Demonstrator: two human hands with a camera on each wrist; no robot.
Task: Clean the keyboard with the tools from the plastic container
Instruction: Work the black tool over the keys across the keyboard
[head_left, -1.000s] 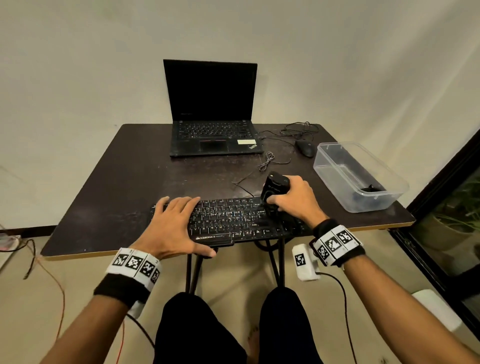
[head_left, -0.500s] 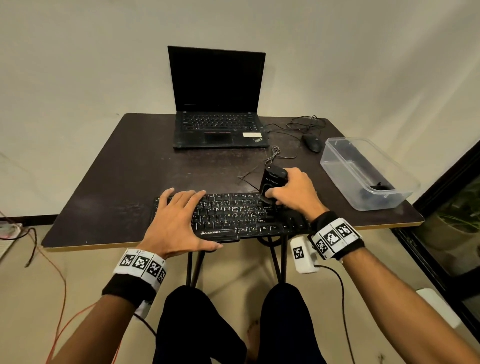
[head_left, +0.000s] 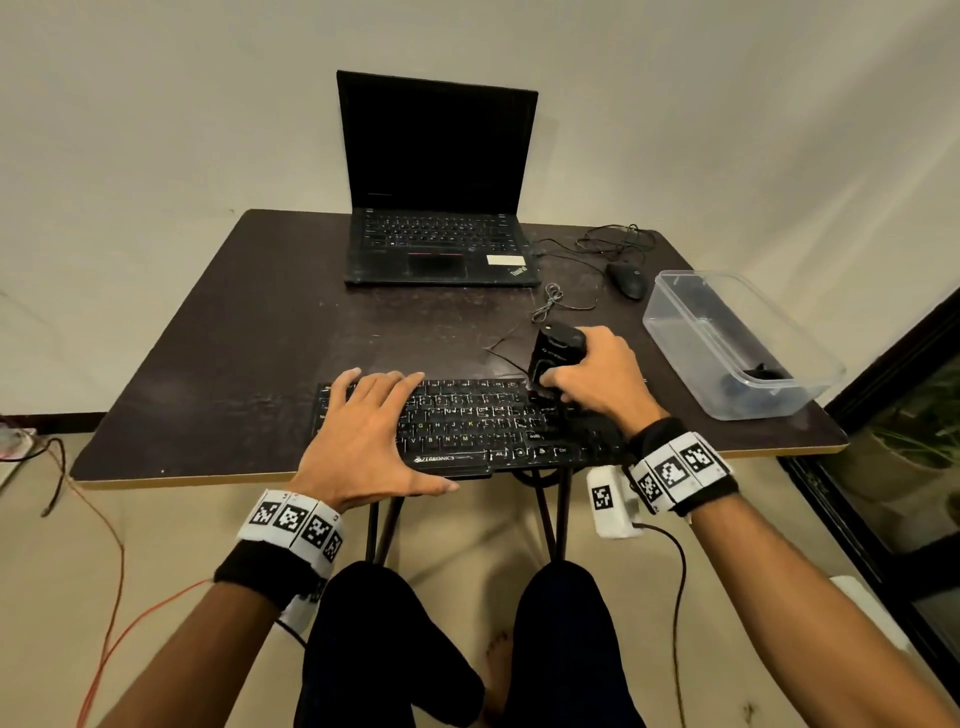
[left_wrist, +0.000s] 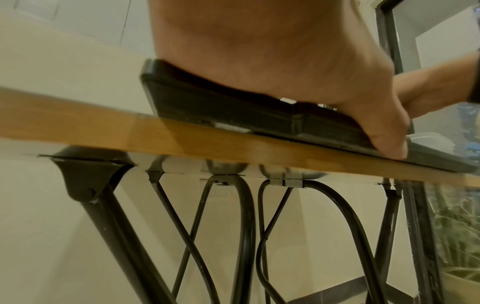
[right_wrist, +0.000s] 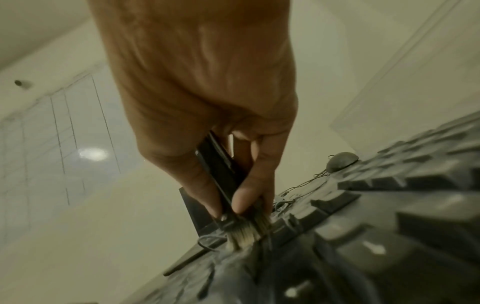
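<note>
A black keyboard (head_left: 483, 426) lies along the near edge of the dark table (head_left: 260, 338). My left hand (head_left: 363, 431) lies flat on its left half with fingers straight, the thumb against the front edge (left_wrist: 387, 144). My right hand (head_left: 592, 376) grips a black cleaning brush (head_left: 553, 353) upright over the keyboard's upper right part. In the right wrist view the fingers pinch the black handle (right_wrist: 221, 176) and its pale bristles (right_wrist: 244, 236) press onto the keys (right_wrist: 389, 246). The clear plastic container (head_left: 727, 343) stands at the table's right edge with a dark item inside.
An open black laptop (head_left: 436, 208) stands at the back of the table. A black mouse (head_left: 626, 278) with tangled cable lies between laptop and container. Black metal table legs (left_wrist: 246, 236) run under the top. A dark door frame (head_left: 893, 405) is at the right.
The head view has shifted slightly. The right hand with the brush has stayed over the keyboard's upper right with only small movement. The left hand has stayed flat on the keyboard.
</note>
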